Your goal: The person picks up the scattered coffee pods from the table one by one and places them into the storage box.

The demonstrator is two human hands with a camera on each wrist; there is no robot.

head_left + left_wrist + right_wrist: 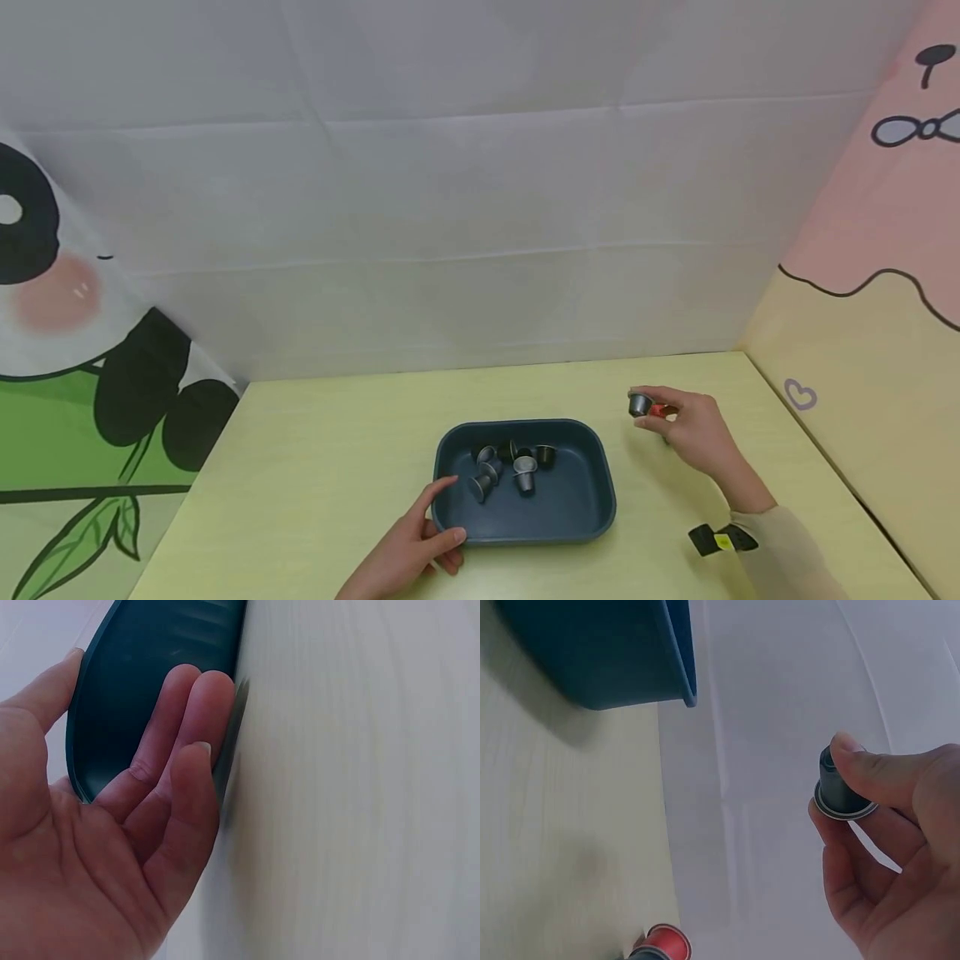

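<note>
My right hand [693, 425] pinches a dark grey coffee capsule [841, 787] between thumb and fingers, raised to the right of the tray. A blue tray [566, 523] stands on the table with several dark and silver capsules [525, 482] grouped toward its back and left. At the tray's front left corner, my left hand [408, 546] holds the rim, thumb at the front and index finger along the left side. Its other fingers curl beside the outer wall [105, 739]. Below the right hand, a red capsule [669, 942] lies on the table beside a darker one, partly out of view.
The pale yellow table [315, 467] meets a white cloth backdrop [465, 308] at the back. A patterned panel stands on the left [67, 425] and another on the right [855, 375]. A black strap [723, 539] is around the right sleeve.
</note>
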